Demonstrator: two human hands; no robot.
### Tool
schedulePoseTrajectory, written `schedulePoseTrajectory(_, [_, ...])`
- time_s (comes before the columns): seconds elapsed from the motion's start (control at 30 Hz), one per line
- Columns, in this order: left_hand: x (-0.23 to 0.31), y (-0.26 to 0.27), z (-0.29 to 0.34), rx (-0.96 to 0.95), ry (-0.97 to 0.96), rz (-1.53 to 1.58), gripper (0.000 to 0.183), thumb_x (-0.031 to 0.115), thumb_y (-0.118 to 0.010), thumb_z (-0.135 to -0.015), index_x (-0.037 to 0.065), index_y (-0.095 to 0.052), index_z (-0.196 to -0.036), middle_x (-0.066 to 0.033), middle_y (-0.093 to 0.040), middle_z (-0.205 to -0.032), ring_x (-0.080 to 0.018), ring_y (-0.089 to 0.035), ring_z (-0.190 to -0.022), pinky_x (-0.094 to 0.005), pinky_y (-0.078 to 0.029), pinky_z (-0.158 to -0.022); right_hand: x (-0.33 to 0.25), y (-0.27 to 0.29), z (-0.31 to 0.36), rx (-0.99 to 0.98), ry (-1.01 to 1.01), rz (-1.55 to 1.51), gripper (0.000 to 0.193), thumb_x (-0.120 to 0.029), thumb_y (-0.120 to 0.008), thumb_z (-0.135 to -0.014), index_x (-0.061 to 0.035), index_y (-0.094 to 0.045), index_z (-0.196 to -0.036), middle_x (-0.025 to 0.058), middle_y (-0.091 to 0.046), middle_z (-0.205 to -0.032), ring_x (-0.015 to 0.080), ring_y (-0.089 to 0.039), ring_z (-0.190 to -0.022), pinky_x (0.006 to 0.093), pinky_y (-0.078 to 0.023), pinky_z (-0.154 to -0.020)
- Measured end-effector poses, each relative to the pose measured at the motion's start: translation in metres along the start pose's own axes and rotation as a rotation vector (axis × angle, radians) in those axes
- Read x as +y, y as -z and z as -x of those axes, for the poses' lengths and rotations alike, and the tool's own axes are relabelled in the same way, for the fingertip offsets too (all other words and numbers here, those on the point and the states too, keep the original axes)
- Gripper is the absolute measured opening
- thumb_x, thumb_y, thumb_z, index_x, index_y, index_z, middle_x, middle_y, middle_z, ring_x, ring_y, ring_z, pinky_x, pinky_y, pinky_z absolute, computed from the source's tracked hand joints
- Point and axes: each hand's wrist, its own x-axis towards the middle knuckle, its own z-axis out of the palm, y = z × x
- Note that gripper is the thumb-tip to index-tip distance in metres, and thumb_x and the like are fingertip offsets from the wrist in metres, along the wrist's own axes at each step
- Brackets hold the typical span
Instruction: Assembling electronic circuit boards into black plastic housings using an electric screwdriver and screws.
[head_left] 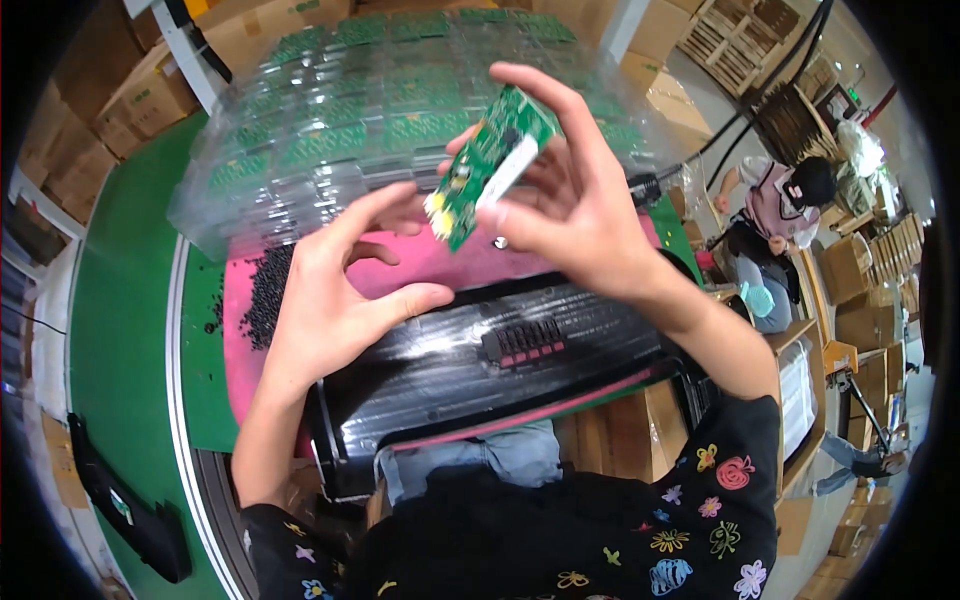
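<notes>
A green circuit board (pixel 487 170) with a white strip and yellow parts is gripped by its edges in my right hand (pixel 590 200), tilted above the work surface. My left hand (pixel 335 285) is apart from it, fingers curved and spread, with nothing between thumb and fingers. Below both hands lies a long glossy black plastic housing (pixel 430 365), with a slotted opening (pixel 530 343) near its middle. It rests on a pink mat (pixel 240 375), close in front of my body.
Stacked clear trays (pixel 330 150) of green boards stand behind the mat. Small black pieces (pixel 268 295) are heaped at the left. Another black part (pixel 130 510) lies on the green surface (pixel 120 300). Further right sits another person (pixel 775 215) among cardboard boxes (pixel 850 270).
</notes>
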Motion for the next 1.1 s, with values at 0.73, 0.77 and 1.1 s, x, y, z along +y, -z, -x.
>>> schedulePoseTrajectory(0.73, [-0.018,-0.065,0.022,-0.713,0.156,-0.42,0.048,0.026,-0.083,-0.069,0.004,-0.057,-0.102,-0.0111,-0.065,-0.085,-0.0307,-0.067,-0.077,-0.0411,-0.053,-0.066,0.053,0.064,0.15,-0.168,-0.202,0.769,0.055,-0.015,-0.081,-0.07,-0.0034,-0.06,-0.119,0.0121,-0.053,-0.128,0.0325,-0.047,-0.124,0.0417,-0.039,-0.105])
schedulePoseTrajectory(0.77, [-0.016,-0.065,0.023,-0.711,0.158,-0.44,0.048,0.025,-0.083,-0.069,0.004,-0.057,-0.103,-0.0113,-0.065,-0.087,-0.0306,-0.067,-0.078,-0.041,-0.054,-0.066,0.052,0.064,0.15,-0.164,-0.201,0.768,0.055,-0.015,-0.081,-0.07,-0.0034,-0.06,-0.119,0.0121,-0.053,-0.128,0.0325,-0.047,-0.124,0.0417,-0.039,-0.105])
schedulePoseTrajectory(1.1, [-0.018,-0.069,0.022,-0.69,0.14,-0.433,0.049,0.022,-0.083,-0.07,0.003,-0.056,-0.106,-0.0108,-0.062,-0.088,-0.03,-0.067,-0.076,-0.0405,-0.054,-0.062,0.056,0.066,0.145,-0.169,-0.243,0.795,0.053,-0.015,-0.079,-0.072,-0.0021,-0.058,-0.119,0.0123,-0.052,-0.127,0.0337,-0.045,-0.123,0.0422,-0.038,-0.105])
